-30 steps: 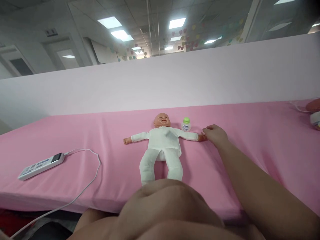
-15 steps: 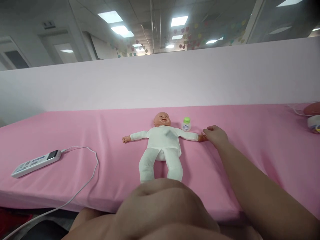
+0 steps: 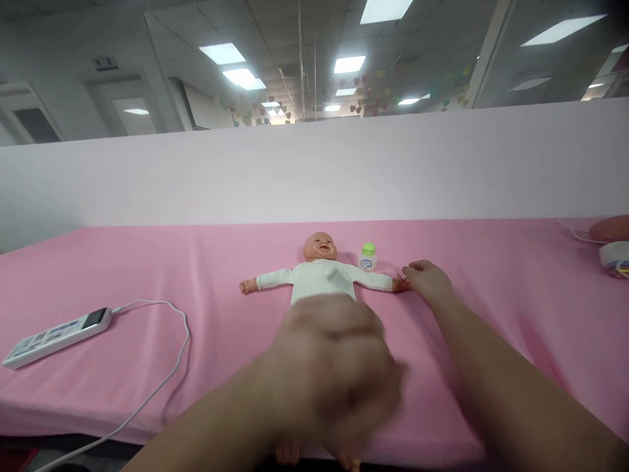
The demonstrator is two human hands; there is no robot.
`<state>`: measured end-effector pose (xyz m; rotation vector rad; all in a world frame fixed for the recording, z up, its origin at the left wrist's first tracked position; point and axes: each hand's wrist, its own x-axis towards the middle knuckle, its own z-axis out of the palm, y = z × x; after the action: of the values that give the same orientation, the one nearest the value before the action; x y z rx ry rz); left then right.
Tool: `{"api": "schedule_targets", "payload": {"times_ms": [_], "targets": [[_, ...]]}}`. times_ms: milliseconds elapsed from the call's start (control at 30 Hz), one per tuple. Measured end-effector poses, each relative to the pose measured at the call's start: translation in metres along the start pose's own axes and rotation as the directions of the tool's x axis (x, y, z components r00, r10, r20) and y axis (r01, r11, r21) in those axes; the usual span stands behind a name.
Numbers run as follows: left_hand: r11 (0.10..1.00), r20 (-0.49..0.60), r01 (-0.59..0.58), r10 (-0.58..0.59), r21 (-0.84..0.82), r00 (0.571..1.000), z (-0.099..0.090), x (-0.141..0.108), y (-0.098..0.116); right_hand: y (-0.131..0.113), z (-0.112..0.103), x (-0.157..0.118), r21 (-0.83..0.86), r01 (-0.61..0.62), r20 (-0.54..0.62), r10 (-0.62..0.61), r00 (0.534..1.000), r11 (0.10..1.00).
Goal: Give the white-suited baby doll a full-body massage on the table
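A baby doll [image 3: 322,275] in a white suit lies on its back on the pink-covered table, arms spread wide. My right hand [image 3: 428,282] is at the doll's hand on the right, thumb and fingers closed round it. Close to the camera, my left hand [image 3: 339,367] is blurred, its fingers curled inward. It blocks the view of the doll's lower body and legs; only the feet show below it. Whether anything is inside that hand is hidden. A small clear bottle [image 3: 367,257] with a green cap stands beside the doll's head, above its outstretched arm.
A white power strip [image 3: 59,336] lies at the left, its white cable [image 3: 184,347] looping to the front edge. Behind the pink sheet [image 3: 221,262] rises a white low wall [image 3: 314,170] topped by glass. Partly visible items [image 3: 614,255] lie at the far right.
My left hand has lifted and turned, and its forearm now shows from the lower left. My right hand stays at the doll's hand. The view has tilted up slightly.
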<state>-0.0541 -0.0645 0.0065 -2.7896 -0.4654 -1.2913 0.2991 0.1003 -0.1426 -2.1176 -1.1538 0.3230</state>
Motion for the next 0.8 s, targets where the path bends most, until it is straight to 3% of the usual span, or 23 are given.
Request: {"api": "schedule_targets", "payload": {"times_ms": [67, 133, 200, 267, 333, 433, 567, 667, 733, 800], "targets": [[0.994, -0.011, 0.108, -0.108, 0.018, 0.994, 0.018, -0.004, -0.062, 0.000, 0.000, -0.001, 0.009, 0.002, 0.007, -0.002, 1.000, 1.000], [0.922, -0.029, 0.357, -0.356, 0.148, 0.934, 0.027, -0.021, -0.128, 0.001, 0.001, -0.001, 0.013, 0.006, 0.015, -0.006, 1.000, 1.000], [0.770, -0.070, 0.559, -0.568, 0.308, 0.820, 0.025, -0.047, -0.181, 0.002, 0.003, 0.001, 0.009, 0.009, 0.021, -0.009, 1.000, 1.000], [0.574, -0.138, 0.726, -0.740, 0.380, 0.658, 0.014, -0.074, -0.216, 0.002, 0.005, 0.002, 0.014, 0.007, 0.028, -0.008, 1.000, 1.000], [0.362, -0.169, 0.853, -0.878, 0.377, 0.447, 0.001, -0.094, -0.234, 0.002, 0.005, 0.001, 0.025, -0.003, 0.030, 0.003, 1.000, 1.000], [0.206, -0.126, 0.896, -0.953, 0.393, 0.274, -0.013, -0.108, -0.244, -0.002, 0.002, -0.005, 0.035, 0.002, 0.007, -0.002, 1.000, 0.999], [0.144, 0.006, 0.873, -0.987, 0.466, 0.160, -0.015, -0.114, -0.254, -0.016, -0.009, -0.023, 0.075, 0.055, -0.109, -0.047, 0.993, 0.996], [0.122, 0.110, 0.893, -0.990, 0.433, 0.083, -0.013, -0.118, -0.259, -0.036, -0.020, -0.044, 0.135, 0.162, -0.253, -0.124, 0.959, 0.978], [0.111, 0.120, 0.908, -0.990, 0.404, 0.067, -0.014, -0.120, -0.261, -0.052, -0.028, -0.067, 0.172, 0.271, -0.283, -0.216, 0.935, 0.947], [0.125, 0.089, 0.920, -0.991, 0.372, 0.099, -0.014, -0.120, -0.261, -0.066, -0.036, -0.098, 0.208, 0.402, -0.212, -0.360, 0.909, 0.892]]}}
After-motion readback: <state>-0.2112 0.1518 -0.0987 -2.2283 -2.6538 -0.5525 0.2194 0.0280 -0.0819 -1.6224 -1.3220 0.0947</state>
